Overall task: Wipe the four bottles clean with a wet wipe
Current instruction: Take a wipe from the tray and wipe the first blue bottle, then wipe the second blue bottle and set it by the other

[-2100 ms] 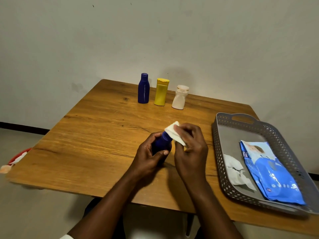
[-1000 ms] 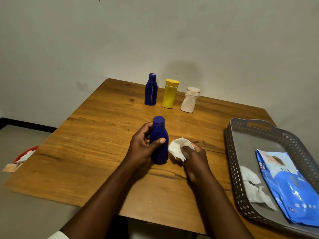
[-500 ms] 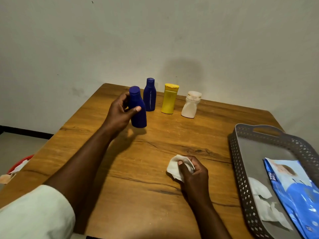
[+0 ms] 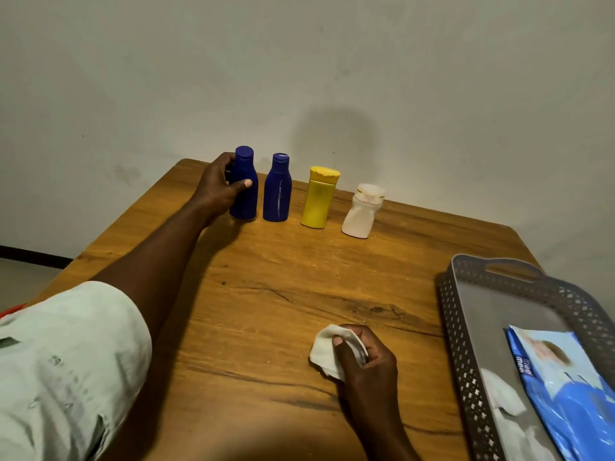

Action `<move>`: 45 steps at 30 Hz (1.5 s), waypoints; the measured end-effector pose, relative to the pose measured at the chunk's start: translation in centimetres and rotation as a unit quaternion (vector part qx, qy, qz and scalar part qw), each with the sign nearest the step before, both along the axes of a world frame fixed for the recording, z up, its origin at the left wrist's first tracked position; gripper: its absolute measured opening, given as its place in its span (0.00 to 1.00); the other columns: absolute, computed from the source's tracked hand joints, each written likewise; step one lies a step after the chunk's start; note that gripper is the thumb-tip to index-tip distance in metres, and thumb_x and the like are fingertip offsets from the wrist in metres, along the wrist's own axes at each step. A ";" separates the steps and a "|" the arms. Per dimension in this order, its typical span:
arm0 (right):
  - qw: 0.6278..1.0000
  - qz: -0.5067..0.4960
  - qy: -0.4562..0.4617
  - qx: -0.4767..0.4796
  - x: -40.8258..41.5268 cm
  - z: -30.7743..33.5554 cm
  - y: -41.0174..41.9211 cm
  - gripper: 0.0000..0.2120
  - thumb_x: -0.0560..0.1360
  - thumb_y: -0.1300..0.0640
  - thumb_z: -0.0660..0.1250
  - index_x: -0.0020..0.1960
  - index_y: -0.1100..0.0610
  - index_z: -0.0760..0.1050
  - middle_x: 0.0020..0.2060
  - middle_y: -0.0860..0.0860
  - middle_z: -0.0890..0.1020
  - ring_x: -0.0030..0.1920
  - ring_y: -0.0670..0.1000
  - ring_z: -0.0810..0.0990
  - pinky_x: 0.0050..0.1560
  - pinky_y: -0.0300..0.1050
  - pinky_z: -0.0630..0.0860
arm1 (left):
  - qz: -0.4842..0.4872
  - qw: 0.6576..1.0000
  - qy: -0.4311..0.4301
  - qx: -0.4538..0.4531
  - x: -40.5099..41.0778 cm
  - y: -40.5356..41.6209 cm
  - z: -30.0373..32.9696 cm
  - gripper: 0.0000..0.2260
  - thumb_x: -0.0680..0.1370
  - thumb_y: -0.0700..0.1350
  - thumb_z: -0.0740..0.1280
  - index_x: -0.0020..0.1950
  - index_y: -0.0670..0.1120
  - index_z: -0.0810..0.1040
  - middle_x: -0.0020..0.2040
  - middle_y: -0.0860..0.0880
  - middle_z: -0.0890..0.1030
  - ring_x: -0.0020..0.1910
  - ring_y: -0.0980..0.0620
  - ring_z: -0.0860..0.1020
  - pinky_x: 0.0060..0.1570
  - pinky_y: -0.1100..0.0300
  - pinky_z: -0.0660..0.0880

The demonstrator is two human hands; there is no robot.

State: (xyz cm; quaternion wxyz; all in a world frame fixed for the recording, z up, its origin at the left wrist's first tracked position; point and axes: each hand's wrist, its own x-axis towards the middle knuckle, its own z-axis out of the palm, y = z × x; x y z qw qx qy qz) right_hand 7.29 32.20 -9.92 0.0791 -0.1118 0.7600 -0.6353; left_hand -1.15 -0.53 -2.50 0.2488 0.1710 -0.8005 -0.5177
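Left hand (image 4: pixel 222 188) grips a dark blue plastic bottle (image 4: pixel 245 191), upright at the left end of a back row on the wooden bench (image 4: pixel 266 294), beside a second blue bottle (image 4: pixel 278 189), a yellow bottle (image 4: pixel 319 197) and a white bottle (image 4: pixel 362 212). Right hand (image 4: pixel 369 361) clutches a crumpled white wet wipe (image 4: pixel 324 354). Print on the blue wipes packet (image 4: pixel 565 387) in the grey perforated tray (image 4: pixel 466 344) is unreadable.
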 end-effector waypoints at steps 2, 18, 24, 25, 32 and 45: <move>1.000 -0.001 -0.005 -0.004 0.0 0.0 0.0 0.13 0.75 0.65 0.67 0.43 0.47 0.82 0.40 0.48 0.84 0.41 0.50 0.83 0.38 0.56 0.82 | 0.001 1.000 -0.004 -0.008 -0.5 -0.1 -0.1 0.20 0.76 0.36 0.67 0.67 0.44 0.68 0.63 0.45 0.73 0.60 0.51 0.71 0.57 0.55 0.71; 1.000 0.010 -0.004 0.010 0.2 -0.5 -0.1 0.07 0.70 0.51 0.66 0.46 0.44 0.80 0.42 0.45 0.84 0.44 0.50 0.83 0.43 0.59 0.81 | -0.018 0.999 -0.028 0.011 -1.0 -1.0 -0.8 0.25 0.75 0.36 0.68 0.71 0.45 0.65 0.66 0.43 0.72 0.63 0.49 0.71 0.56 0.56 0.71; 1.000 0.011 0.008 0.012 0.2 -0.4 0.0 0.06 0.72 0.53 0.66 0.45 0.44 0.80 0.42 0.45 0.84 0.44 0.48 0.82 0.42 0.55 0.82 | -0.027 0.999 -0.037 0.015 -1.2 -0.9 -0.7 0.29 0.75 0.36 0.69 0.73 0.45 0.62 0.68 0.42 0.71 0.66 0.46 0.70 0.57 0.55 0.70; 1.000 0.009 0.008 0.011 0.1 -0.4 0.0 0.06 0.72 0.53 0.66 0.45 0.44 0.80 0.42 0.45 0.84 0.44 0.48 0.82 0.41 0.53 0.82 | -0.027 0.999 -0.033 0.017 -1.3 -0.9 -0.6 0.31 0.74 0.36 0.69 0.74 0.46 0.61 0.69 0.42 0.70 0.67 0.45 0.69 0.57 0.55 0.70; 1.000 0.008 -0.006 0.007 0.1 -0.3 0.1 0.12 0.76 0.62 0.67 0.44 0.45 0.81 0.41 0.47 0.83 0.42 0.50 0.82 0.34 0.45 0.81 | 0.053 0.993 0.025 -0.107 -1.6 -1.3 0.6 0.49 0.69 0.47 0.77 0.78 0.51 0.46 0.75 0.44 0.60 0.73 0.44 0.58 0.67 0.47 0.61; 1.000 0.010 -0.007 -0.015 0.1 -0.4 0.1 0.09 0.75 0.61 0.67 0.45 0.48 0.82 0.40 0.50 0.84 0.41 0.50 0.83 0.33 0.44 0.80 | 0.023 0.829 -0.150 -0.538 -4.3 3.1 4.4 0.26 0.77 0.52 0.65 0.72 0.44 0.65 0.65 0.43 0.76 0.76 0.45 0.54 0.69 0.39 0.32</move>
